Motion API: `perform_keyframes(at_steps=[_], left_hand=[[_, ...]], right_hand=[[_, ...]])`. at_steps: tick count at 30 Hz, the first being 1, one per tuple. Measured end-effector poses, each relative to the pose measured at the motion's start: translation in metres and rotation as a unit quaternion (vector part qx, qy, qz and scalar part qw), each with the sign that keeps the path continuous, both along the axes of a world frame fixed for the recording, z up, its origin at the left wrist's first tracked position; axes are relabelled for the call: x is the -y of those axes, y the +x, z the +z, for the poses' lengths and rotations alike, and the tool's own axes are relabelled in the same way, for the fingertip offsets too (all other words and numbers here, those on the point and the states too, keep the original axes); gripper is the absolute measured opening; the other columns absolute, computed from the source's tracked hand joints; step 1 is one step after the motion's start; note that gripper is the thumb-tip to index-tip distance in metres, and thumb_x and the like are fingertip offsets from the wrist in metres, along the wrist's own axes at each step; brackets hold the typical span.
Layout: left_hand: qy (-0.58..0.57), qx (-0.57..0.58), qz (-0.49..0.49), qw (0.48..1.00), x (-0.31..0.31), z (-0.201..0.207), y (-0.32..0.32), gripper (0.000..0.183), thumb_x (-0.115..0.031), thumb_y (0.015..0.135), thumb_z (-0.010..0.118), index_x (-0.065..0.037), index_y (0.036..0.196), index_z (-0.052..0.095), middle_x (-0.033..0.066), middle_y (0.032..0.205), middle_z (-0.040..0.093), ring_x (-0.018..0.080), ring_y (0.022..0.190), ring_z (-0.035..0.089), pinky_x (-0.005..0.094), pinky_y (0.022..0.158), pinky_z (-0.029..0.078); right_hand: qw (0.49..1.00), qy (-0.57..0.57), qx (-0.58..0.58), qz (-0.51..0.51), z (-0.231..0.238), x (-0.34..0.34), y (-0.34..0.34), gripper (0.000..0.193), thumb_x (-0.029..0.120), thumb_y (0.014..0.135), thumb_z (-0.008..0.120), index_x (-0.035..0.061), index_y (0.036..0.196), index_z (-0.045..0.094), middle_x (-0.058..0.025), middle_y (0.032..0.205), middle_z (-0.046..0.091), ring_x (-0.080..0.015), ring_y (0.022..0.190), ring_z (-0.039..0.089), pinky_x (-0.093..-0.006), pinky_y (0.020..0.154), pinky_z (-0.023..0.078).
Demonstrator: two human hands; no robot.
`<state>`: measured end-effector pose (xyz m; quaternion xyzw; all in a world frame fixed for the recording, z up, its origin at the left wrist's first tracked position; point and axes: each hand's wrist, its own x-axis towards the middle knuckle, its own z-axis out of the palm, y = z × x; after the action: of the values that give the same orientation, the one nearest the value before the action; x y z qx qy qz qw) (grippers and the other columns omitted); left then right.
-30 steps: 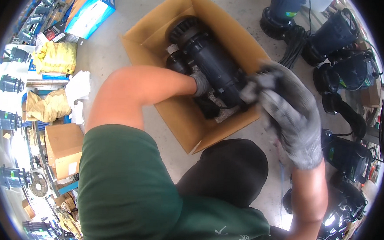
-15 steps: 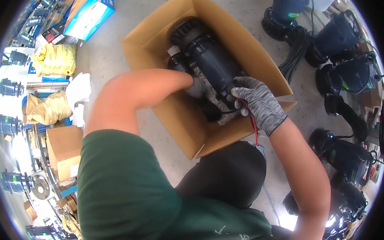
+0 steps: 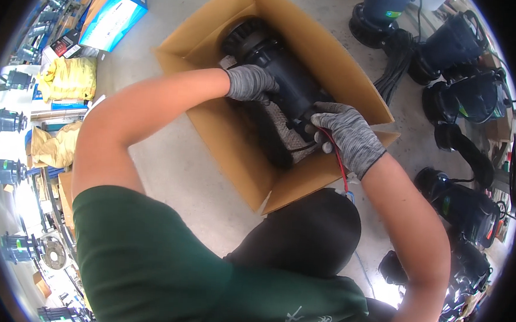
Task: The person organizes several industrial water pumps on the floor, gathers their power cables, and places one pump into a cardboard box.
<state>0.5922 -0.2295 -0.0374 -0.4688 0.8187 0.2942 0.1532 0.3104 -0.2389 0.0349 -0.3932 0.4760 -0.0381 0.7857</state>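
A black submersible pump (image 3: 300, 82) lies aslant inside an open cardboard box (image 3: 227, 151), its ribbed wide end at the far left. My left hand (image 3: 253, 82), in a grey knit glove, presses against the pump's left side with its fingers curled along the casing. At the pump's near end, my gloved right hand (image 3: 346, 135) is closed around the end fitting. A thin red wire (image 3: 340, 160) runs from beneath that hand over the box edge. Beside the pump in the box are a thick black hose-like piece (image 3: 273, 144) and a strip of whitish textured packing (image 3: 288, 128).
Several dark pumps (image 3: 450, 45) stand and lie on the floor to the right, with a coiled black cable (image 3: 396, 57) among them. On the left are a blue and white carton (image 3: 111, 25), a yellow bag (image 3: 68, 79) and cluttered shelves. My dark-clad knee (image 3: 306, 232) is beside the box's near corner.
My left hand has come up from low beside the pump to the upper left of its casing. My right hand stays at the near end.
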Motion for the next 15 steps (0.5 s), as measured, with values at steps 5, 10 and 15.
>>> perform_keyframes(at_steps=[5, 10, 15], left_hand=[[-0.1, -0.163, -0.068, 0.979, -0.039, 0.006, 0.011, 0.041, -0.015, 0.077, 0.074, -0.012, 0.117, 0.064, 0.0134, 0.111, 0.065, 0.0342, 0.105, 0.06, 0.041, 0.092, 0.048], [0.044, -0.156, 0.118, 0.98, -0.029, 0.002, 0.012, 0.038, -0.014, 0.081, 0.073, -0.01, 0.117, 0.064, 0.0148, 0.11, 0.066, 0.0332, 0.103, 0.062, 0.0391, 0.091, 0.048], [0.09, -0.2, 0.206, 0.954, -0.031, -0.001, 0.008, 0.031, -0.01, 0.085, 0.068, -0.007, 0.116, 0.064, 0.012, 0.106, 0.068, 0.0272, 0.101, 0.063, 0.0364, 0.092, 0.049]], right_hand=[[0.998, -0.035, -0.024, 0.047, 0.011, -0.003, 0.009, 0.048, 0.002, 0.089, 0.06, -0.0019, 0.135, 0.046, -0.0152, 0.09, 0.066, -0.0132, 0.058, 0.059, -0.0228, 0.043, 0.049], [0.993, -0.01, -0.057, 0.107, 0.007, -0.005, 0.031, 0.045, 0.001, 0.088, 0.06, -0.0019, 0.131, 0.048, -0.0129, 0.091, 0.066, -0.0141, 0.06, 0.06, -0.0237, 0.044, 0.05], [0.995, 0.021, -0.07, 0.066, 0.0, 0.003, 0.071, 0.037, 0.0, 0.087, 0.06, -0.002, 0.122, 0.05, -0.0119, 0.082, 0.063, -0.0172, 0.056, 0.059, -0.0286, 0.04, 0.046]])
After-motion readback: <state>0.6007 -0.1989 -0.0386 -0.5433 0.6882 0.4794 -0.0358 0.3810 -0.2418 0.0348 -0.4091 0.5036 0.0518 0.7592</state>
